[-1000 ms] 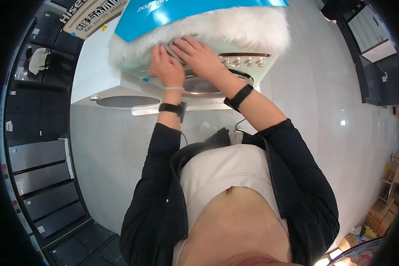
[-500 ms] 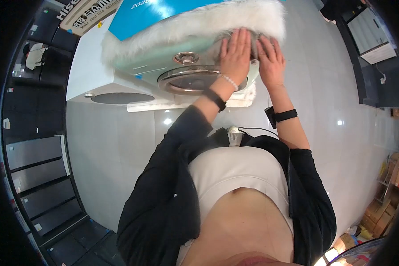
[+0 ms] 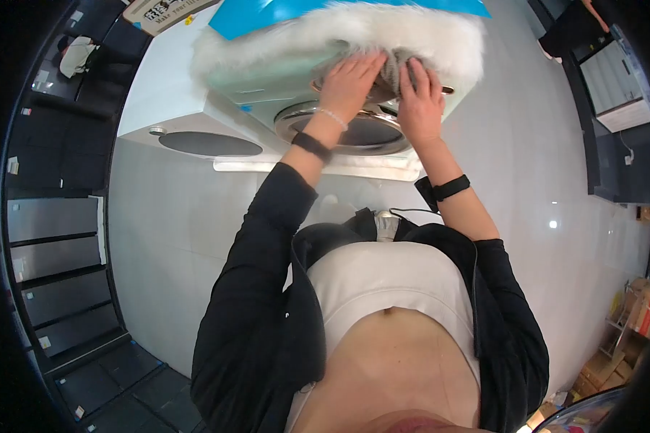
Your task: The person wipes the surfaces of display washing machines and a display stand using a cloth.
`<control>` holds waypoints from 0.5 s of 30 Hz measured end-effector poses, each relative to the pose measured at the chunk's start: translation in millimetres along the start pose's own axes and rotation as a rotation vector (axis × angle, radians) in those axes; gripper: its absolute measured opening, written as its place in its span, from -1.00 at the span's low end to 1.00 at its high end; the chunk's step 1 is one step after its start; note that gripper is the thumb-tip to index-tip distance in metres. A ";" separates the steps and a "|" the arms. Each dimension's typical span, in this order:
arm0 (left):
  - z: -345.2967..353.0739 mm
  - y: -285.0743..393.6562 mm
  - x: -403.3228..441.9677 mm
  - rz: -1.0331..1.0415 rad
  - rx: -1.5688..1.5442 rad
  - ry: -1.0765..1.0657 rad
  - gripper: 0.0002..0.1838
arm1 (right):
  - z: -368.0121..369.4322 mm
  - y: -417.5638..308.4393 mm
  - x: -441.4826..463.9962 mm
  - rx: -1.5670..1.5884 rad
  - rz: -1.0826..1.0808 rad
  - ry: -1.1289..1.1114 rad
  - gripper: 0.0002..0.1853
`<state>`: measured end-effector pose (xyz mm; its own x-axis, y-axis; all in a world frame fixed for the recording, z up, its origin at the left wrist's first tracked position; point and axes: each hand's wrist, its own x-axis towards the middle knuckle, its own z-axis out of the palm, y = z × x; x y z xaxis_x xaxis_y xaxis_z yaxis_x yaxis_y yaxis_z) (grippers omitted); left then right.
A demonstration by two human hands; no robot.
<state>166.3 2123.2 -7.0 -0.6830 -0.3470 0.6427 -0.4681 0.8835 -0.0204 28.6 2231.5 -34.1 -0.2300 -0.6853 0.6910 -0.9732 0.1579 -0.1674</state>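
A mint-green front-loading washing machine (image 3: 253, 85) stands before me, its round door (image 3: 294, 133) ringed in shiny metal. Both hands are at the upper front panel, above the door and just under the white fur cover (image 3: 440, 43). A crumpled grey cloth (image 3: 391, 73) shows between them. My left hand (image 3: 350, 85) presses the cloth to the panel, fingers together and slightly bent, hiding part of it and the control knob. My right hand (image 3: 420, 97) has its fingers curled over the cloth's right side.
A white machine (image 3: 159, 108) with a dark oval door stands against the green one on the left. Something blue (image 3: 267, 16) lies on the fur. Dark shelving (image 3: 58, 238) lines the left; cardboard boxes (image 3: 614, 361) are at lower right. Another person (image 3: 570, 32) is at top right.
Both hands have moved left along the panel, the left one farther, and the grey cloth with them. The machines appear shifted slightly right in view. The other person shows more at top right.
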 end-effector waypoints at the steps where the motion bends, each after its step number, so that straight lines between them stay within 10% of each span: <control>1: -3.3 -14.1 -5.3 0.012 -0.008 0.088 -0.36 | 5.0 -11.8 2.9 -0.005 -0.036 -0.019 -0.34; 15: -59.7 -202.3 -104.2 -0.429 0.207 0.096 -0.52 | 70.1 -200.7 88.1 0.256 -0.417 -0.252 -0.35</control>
<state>365.7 1999.5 -24.1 -0.3538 -0.6271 0.6940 -0.8047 0.5822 0.1159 204.0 2089.6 11.1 0.2141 -0.8069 0.5506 -0.9417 -0.3202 -0.1032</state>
